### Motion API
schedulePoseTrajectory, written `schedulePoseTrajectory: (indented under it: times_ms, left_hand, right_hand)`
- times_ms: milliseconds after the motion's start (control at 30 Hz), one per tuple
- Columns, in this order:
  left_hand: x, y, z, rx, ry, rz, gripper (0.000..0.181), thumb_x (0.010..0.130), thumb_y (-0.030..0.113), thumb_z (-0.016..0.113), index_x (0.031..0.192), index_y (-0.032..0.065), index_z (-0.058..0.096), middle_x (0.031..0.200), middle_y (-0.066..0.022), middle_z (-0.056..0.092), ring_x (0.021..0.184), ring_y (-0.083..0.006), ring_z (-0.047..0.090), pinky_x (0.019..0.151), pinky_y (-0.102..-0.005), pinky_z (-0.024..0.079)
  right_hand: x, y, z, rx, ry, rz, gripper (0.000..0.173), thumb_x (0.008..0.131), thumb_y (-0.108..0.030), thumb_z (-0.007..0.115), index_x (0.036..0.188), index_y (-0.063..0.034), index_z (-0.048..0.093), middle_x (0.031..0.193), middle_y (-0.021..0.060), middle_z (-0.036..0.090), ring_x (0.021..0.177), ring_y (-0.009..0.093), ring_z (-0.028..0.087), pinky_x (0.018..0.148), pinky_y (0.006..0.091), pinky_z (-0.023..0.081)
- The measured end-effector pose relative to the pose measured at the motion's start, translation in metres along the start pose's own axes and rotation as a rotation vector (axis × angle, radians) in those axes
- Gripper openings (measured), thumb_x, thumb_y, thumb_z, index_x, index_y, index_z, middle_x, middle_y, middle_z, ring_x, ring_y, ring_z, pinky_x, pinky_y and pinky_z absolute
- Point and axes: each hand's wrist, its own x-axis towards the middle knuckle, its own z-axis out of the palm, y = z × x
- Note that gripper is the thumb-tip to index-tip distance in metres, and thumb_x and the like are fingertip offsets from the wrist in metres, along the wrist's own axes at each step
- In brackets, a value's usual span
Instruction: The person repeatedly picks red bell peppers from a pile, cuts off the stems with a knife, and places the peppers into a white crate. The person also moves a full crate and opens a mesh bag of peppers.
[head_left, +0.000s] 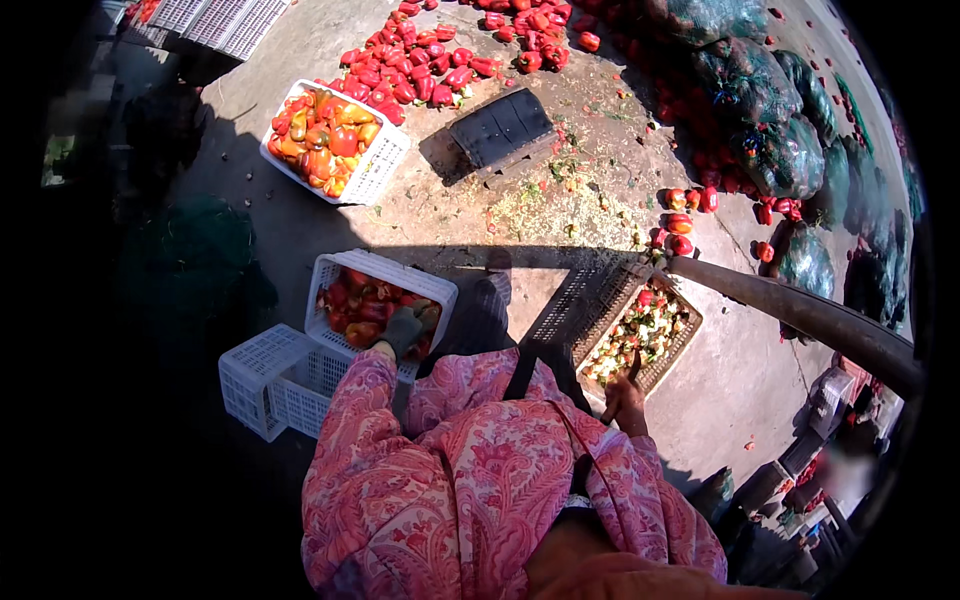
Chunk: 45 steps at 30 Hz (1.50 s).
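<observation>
My left hand (403, 332), in a grey-green work glove, reaches into a white plastic crate (381, 262) of red bell peppers (364, 309). The glove rests among the peppers; whether its fingers grip one is hidden. My right hand (626, 400), bare, is above the near end of a brown plastic crate (685, 336). A slim dark pointed shape rises from that hand, too shadowed to tell a finger from a tool. Pale pepper cores and green stem pieces (637, 330) fill much of the brown crate.
White crates (289, 379) lie at near left. Farther off stand a crate of red and orange peppers (330, 142) and an upturned dark crate (504, 129). Loose red peppers (409, 64) cover the concrete beyond. A thick pole (795, 311) and stuffed green mesh sacks (784, 150) are at right.
</observation>
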Motion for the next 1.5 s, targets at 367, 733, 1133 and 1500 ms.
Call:
schedulePoseTrajectory:
  times_ms: [367, 733, 1133, 1500]
  left_hand:
    - [-0.057, -0.152, 0.081, -0.349, 0.445, -0.291, 0.041, 0.085, 0.023, 0.066, 0.117, -0.0005, 0.056, 0.104, -0.0084, 0.065, 0.095, -0.0154, 0.06, 0.083, -0.0279, 0.049]
    - [-0.328, -0.172, 0.25, -0.408, 0.387, -0.903, 0.055, 0.079, 0.05, 0.056, 0.111, 0.0053, 0.061, 0.106, -0.0191, 0.064, 0.1, -0.0344, 0.06, 0.086, -0.0389, 0.047]
    - [-0.266, -0.387, 0.118, 0.379, 0.439, -0.516, 0.05, 0.08, 0.037, 0.053, 0.122, 0.0102, 0.053, 0.109, -0.0108, 0.06, 0.108, -0.0299, 0.052, 0.095, -0.0442, 0.037]
    - [-0.142, -0.63, 0.116, 0.915, -0.252, -0.601, 0.048, 0.092, 0.036, 0.04, 0.134, 0.0126, 0.047, 0.136, -0.0071, 0.048, 0.13, -0.0276, 0.038, 0.107, -0.0492, 0.019]
  right_hand:
    - [0.064, -0.132, 0.141, -0.603, -0.369, -0.105, 0.031, 0.081, -0.004, 0.063, 0.108, 0.0004, 0.05, 0.076, 0.0053, 0.054, 0.058, 0.013, 0.052, 0.049, 0.0237, 0.046]
    - [0.103, -0.122, 0.164, -0.938, -0.462, -0.005, 0.015, 0.085, -0.009, 0.062, 0.094, -0.0029, 0.052, 0.067, 0.001, 0.048, 0.05, 0.011, 0.047, 0.043, 0.0232, 0.04]
    - [0.028, 0.053, 0.133, -1.183, -0.351, -0.09, 0.025, 0.085, -0.017, 0.064, 0.103, -0.0042, 0.052, 0.07, 0.0035, 0.053, 0.05, 0.011, 0.05, 0.044, 0.0229, 0.043]
    - [-0.061, 0.235, -0.038, -1.328, 0.151, 0.035, 0.045, 0.081, -0.016, 0.066, 0.116, 0.0058, 0.047, 0.077, 0.014, 0.058, 0.055, 0.021, 0.058, 0.046, 0.0297, 0.048]
